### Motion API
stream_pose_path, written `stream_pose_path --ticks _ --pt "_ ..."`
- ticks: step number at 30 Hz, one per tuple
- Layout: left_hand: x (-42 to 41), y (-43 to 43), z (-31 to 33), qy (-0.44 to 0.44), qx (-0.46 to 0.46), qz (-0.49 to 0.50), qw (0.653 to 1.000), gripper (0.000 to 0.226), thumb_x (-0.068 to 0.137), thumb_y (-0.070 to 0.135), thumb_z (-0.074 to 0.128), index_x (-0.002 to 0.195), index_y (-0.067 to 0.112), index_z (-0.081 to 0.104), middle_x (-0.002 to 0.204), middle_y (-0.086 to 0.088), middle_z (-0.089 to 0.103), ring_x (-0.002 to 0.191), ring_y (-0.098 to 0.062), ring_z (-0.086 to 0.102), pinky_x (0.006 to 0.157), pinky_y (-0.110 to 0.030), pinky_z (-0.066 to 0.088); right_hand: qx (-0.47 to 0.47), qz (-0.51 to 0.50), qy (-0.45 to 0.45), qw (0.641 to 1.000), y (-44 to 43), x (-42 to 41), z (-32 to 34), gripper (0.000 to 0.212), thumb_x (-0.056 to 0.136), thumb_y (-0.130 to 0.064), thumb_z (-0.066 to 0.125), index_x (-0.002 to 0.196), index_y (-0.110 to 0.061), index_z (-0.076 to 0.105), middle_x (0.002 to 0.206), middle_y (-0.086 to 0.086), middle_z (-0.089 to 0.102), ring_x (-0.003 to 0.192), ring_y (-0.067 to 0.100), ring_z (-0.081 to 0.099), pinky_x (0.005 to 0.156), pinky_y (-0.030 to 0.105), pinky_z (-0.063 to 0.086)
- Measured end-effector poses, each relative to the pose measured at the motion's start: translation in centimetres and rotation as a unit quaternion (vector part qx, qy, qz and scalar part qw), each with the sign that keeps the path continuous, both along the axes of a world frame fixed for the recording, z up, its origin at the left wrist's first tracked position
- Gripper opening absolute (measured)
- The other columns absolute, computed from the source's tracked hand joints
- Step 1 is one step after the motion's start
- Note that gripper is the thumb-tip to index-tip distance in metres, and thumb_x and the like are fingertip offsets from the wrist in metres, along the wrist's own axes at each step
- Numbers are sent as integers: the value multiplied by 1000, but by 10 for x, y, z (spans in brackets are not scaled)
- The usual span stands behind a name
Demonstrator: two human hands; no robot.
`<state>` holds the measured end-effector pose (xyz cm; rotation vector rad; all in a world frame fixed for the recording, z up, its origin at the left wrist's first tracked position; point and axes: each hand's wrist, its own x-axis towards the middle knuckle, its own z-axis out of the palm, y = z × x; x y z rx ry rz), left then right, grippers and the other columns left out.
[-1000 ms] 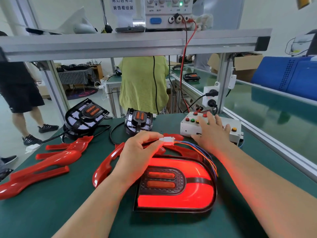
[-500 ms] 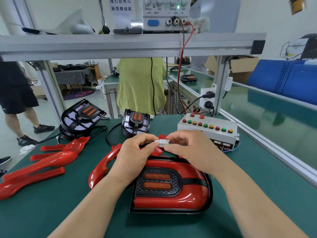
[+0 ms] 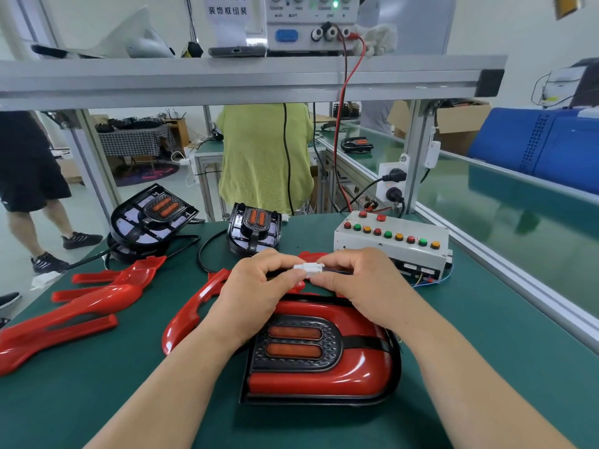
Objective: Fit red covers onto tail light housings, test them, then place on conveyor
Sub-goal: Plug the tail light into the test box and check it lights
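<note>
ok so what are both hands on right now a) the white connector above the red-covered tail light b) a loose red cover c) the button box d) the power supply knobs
a: the left hand and right hand both pinch the white connector between their fingertips, just above the tail light, while the button box sits untouched behind them.

White wall [image 3: 502,27]; pale floor [image 3: 85,215]; aluminium shelf [image 3: 227,76] overhead; checked-cloth table [image 3: 133,142] behind; cardboard box [image 3: 463,124] right.
</note>
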<state>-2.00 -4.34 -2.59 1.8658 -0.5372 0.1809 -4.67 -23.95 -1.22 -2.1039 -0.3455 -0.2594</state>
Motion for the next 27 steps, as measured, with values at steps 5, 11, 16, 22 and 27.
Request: stream_pose_path --ticks 5,11,16,22,27 --pt "-1 1 2 16 8 -4 1000 14 80 40 67 90 40 77 94 4 69 91 -11 67 88 -37 54 -9 -1 -8 1000 0 -3 0 9 88 -39 71 95 -38 77 83 -15 74 79 -1 65 70 10 45" --pt "-2 1 1 16 14 -1 1000 15 89 25 71 89 39 77 93 7 69 89 -9 66 88 -38 55 -40 2 -33 999 2 -7 -1 16 91 -31 68 103 -25 77 75 -20 68 74 -11 60 70 6 40" --pt "-2 0 2 14 16 -4 1000 17 90 23 71 89 39 77 93 5 69 90 -11 66 87 -37 54 -33 0 -37 999 -1 -9 1 15 89 -31 70 100 -24 79 74 -16 70 72 -7 60 69 8 42" --pt "3 9 4 22 -18 31 999 19 87 14 73 83 31 79 88 6 73 81 -4 67 73 -13 48 -15 -47 -25 998 -19 -4 0 11 85 -37 74 83 -26 78 63 -17 66 58 -6 54 58 7 39" --pt "8 23 6 19 -49 43 998 24 89 9 70 85 31 78 92 7 75 84 -1 68 77 -9 47 -23 -65 18 997 -47 3 -7 8 87 -32 73 80 -29 76 60 -16 60 55 -3 47 55 8 37"
